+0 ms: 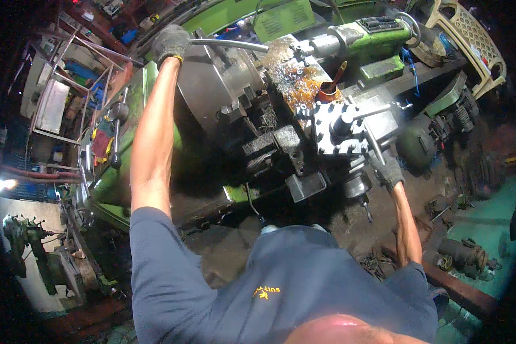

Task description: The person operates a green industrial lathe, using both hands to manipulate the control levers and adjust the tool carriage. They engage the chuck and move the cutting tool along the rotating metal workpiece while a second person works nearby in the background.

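Note:
My left hand (171,43), in a grey work glove, is raised at the far left above the lathe's large chuck (203,86). It is closed round the left end of a long, slightly bent metal bar (229,43). My right hand (387,171), gloved too, grips the lower end of a metal lever (375,145) beside the square tool post (333,136). Bolts stand along the tool post's edges, and a second handle (378,110) points right from its top. A reddish-brown pot (327,92) with a brush handle (340,71) in it stands just behind.
Metal chips (286,63) and brown oil cover the plate behind the tool post. The green tailstock (372,43) with a handwheel (410,28) stands at the far right, near a beige plastic chair (470,51). A metal rack (54,106) and a control lever (117,135) are at left.

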The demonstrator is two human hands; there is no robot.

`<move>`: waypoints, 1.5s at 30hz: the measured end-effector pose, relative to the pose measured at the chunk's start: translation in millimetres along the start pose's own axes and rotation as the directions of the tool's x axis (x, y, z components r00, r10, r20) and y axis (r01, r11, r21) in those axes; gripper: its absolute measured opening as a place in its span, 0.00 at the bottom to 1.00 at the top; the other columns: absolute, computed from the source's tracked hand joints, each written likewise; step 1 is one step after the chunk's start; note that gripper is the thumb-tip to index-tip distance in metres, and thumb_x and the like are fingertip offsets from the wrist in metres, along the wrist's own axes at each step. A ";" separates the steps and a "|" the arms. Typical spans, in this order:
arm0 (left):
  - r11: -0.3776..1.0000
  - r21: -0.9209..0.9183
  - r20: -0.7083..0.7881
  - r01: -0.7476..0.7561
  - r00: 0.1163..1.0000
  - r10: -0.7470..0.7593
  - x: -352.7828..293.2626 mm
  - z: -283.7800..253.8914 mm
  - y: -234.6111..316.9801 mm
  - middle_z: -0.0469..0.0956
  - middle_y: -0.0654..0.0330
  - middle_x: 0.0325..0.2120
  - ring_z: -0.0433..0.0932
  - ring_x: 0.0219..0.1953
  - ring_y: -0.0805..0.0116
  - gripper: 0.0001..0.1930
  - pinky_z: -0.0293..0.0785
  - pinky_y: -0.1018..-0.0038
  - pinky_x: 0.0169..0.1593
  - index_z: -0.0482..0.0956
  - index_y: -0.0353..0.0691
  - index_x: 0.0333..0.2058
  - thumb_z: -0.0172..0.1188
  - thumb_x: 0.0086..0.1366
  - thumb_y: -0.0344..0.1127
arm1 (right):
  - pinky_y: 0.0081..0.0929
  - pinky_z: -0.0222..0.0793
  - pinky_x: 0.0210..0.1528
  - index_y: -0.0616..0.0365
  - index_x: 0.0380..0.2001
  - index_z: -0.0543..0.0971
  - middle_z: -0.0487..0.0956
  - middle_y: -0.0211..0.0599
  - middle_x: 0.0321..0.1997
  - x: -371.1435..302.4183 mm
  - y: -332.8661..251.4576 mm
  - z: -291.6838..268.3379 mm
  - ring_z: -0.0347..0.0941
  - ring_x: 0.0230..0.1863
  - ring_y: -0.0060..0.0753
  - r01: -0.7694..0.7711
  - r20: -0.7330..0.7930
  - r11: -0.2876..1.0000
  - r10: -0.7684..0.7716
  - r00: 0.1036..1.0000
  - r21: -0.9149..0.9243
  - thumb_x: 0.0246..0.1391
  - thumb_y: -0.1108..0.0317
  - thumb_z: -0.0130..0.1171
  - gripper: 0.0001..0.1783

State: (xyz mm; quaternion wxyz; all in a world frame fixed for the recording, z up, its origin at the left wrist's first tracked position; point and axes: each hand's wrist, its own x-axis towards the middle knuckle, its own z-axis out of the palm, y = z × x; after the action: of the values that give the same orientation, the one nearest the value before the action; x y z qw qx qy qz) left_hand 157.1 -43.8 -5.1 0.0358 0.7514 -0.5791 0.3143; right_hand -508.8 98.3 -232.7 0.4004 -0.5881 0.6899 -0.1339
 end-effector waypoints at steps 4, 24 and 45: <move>0.874 -0.340 -0.516 -0.346 0.846 0.134 -54.0 -73.1 72.4 0.82 0.53 0.45 0.79 0.50 0.52 0.19 0.74 0.59 0.54 0.83 0.46 0.47 0.59 0.61 0.47 | 0.38 0.73 0.30 0.59 0.39 0.81 0.81 0.41 0.28 38.8 45.5 6.0 0.79 0.28 0.37 0.133 -0.041 0.973 -0.143 0.989 -0.187 0.58 0.46 0.61 0.24; 0.640 -0.553 -0.481 -0.533 0.832 0.278 -36.8 -21.1 87.6 0.77 0.51 0.55 0.67 0.66 0.50 0.10 0.63 0.60 0.68 0.81 0.41 0.41 0.62 0.60 0.35 | 0.40 0.73 0.51 0.53 0.46 0.81 0.81 0.40 0.46 15.6 -272.9 -8.2 0.77 0.49 0.49 0.784 -0.055 0.366 -0.918 0.393 -0.501 0.53 0.61 0.65 0.17; 0.660 -0.565 -0.474 -0.495 0.850 0.232 -37.3 -13.9 87.2 0.78 0.46 0.49 0.72 0.60 0.44 0.10 0.66 0.57 0.64 0.80 0.38 0.39 0.63 0.62 0.37 | 0.35 0.76 0.39 0.48 0.41 0.85 0.85 0.36 0.38 241.9 -348.6 139.1 0.79 0.37 0.36 0.832 0.450 0.291 -0.732 0.512 -0.472 0.55 0.66 0.59 0.11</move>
State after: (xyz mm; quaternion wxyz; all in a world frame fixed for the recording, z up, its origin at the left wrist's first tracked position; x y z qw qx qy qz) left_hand 68.4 -34.8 -40.2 0.3438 0.4820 -0.7758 0.2182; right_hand -161.6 -179.1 -189.2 0.1057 -0.9536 0.2807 -0.0248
